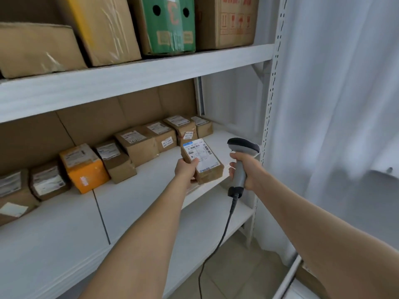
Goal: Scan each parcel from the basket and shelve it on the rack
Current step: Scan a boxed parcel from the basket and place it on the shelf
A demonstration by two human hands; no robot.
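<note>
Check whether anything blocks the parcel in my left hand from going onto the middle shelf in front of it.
Nothing visible does. The parcel, gripped by the left hand, is over bare white shelf in front of the row of parcels; the scanner in the right hand is off to the right.

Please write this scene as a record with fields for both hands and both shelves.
left hand: grips a small brown parcel, label up, above the lower shelf
right hand: grips a corded barcode scanner beside the parcel
lower shelf: row of small labelled boxes along the back, including an orange box
upper shelf: larger cartons, including a green carton
</note>
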